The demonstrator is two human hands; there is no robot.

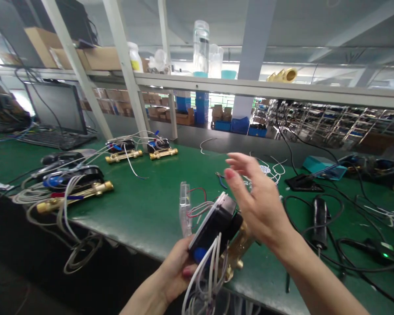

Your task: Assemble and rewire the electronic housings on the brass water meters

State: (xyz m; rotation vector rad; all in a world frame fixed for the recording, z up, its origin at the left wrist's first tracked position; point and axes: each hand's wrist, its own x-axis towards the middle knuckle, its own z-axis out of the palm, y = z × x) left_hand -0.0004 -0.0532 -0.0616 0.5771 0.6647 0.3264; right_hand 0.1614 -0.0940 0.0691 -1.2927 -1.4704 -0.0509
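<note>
My left hand [175, 271] grips the lower end of a black meter unit [213, 227] with a brass pipe body [238, 249], tilted over the bench's front edge. White cables [212, 262] hang from its near end, beside a blue round part. A clear plastic cover [184, 210] stands at its left side, with thin red and white wires between it and the unit. Above the unit's right side is my right hand [258, 199], fingers apart and slightly curled, with nothing visible in it. Part of the brass body is hidden behind the right hand and forearm.
Brass meters with coiled cables, one of them [75, 197] nearest, lie along the left of the green bench [144, 197]. Small pliers [222, 180] lie beyond the unit. At right are a black-handled tool [320, 223], tangled cords and a teal box [325, 167]. A shelf [265, 89] spans overhead.
</note>
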